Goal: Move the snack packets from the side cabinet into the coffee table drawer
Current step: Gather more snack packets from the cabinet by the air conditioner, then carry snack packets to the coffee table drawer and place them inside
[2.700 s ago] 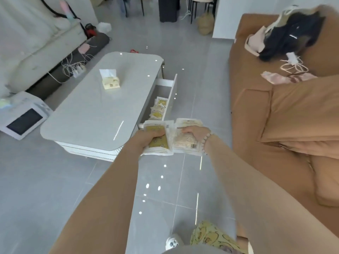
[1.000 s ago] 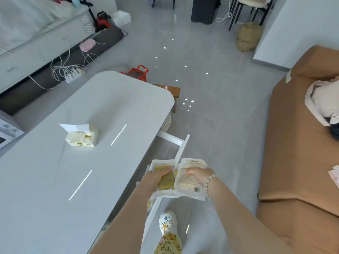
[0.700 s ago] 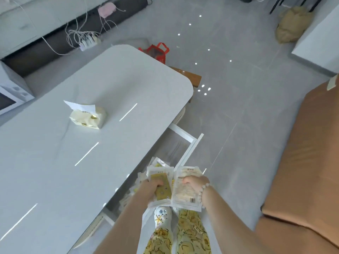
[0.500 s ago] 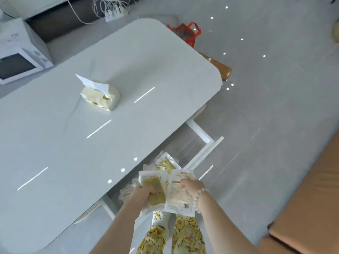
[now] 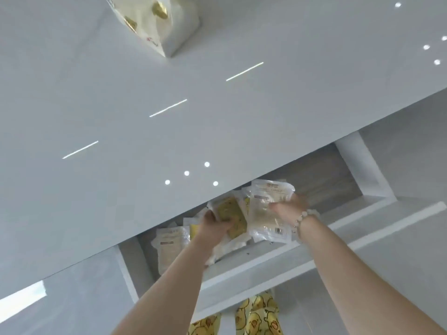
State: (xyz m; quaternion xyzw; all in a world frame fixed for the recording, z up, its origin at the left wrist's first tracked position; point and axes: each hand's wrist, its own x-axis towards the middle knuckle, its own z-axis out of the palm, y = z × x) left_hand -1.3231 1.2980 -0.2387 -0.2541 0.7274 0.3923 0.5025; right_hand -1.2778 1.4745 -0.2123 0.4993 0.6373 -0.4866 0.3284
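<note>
The white coffee table drawer (image 5: pixel 263 259) stands pulled out under the table top, with several snack packets lying inside (image 5: pixel 169 243). My left hand (image 5: pixel 216 224) grips a yellow-fronted snack packet (image 5: pixel 229 213) over the drawer's left half. My right hand (image 5: pixel 290 206) holds a pale clear packet (image 5: pixel 266 209) beside it, just above the drawer. The two held packets touch edge to edge. More packets lie partly hidden under them and under the table top.
The glossy white coffee table top (image 5: pixel 169 105) overhangs the back of the drawer. A tissue pack (image 5: pixel 154 22) sits on it at the far side. Grey floor tiles lie to the right, and my yellow-patterned trouser legs (image 5: pixel 256 317) stand against the drawer front.
I have leaned in close over the table. Both hands have carried their packets down from above the floor to just over the open drawer.
</note>
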